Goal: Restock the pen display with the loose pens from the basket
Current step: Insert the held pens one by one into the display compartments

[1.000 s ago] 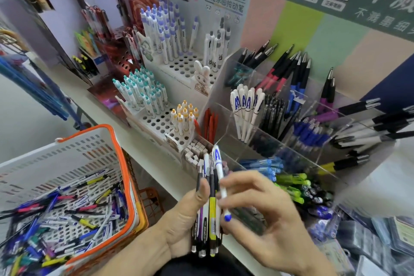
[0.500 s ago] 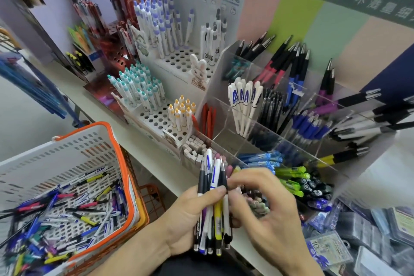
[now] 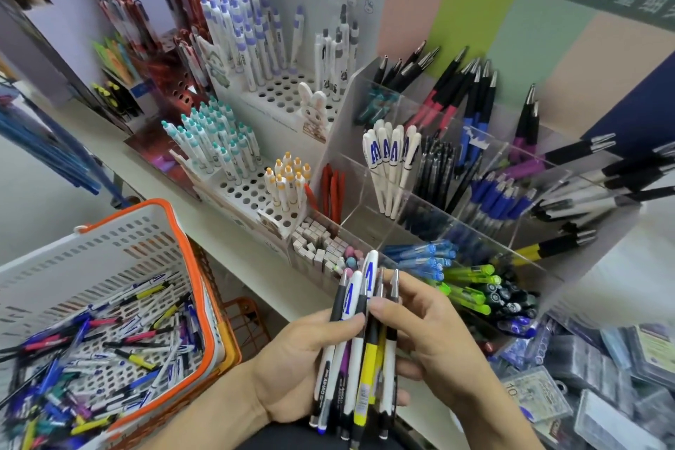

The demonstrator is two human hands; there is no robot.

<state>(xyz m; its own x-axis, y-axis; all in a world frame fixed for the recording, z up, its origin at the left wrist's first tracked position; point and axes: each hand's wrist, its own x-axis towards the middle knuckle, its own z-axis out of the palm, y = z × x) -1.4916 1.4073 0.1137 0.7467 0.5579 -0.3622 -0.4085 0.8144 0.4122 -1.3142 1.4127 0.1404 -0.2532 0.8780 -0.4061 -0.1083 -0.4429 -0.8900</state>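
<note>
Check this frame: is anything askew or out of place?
Nothing looks damaged or spilled. The pens in the basket lie jumbled, as expected. The left hand grips a mixed bundle of pens; the right hand fingers it.

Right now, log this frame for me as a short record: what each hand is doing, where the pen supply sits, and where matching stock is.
left hand: grips a bundle of pens, upright, thumb across the front
right hand: fingertips pinch the pens near the top of the bundle
bundle: white pens with blue print, a yellow-barrelled one, black-topped ones
basket: white with orange rim, left of the hands, many loose pens inside
matching stock: white pens with blue print upright in a clear display compartment
</note>
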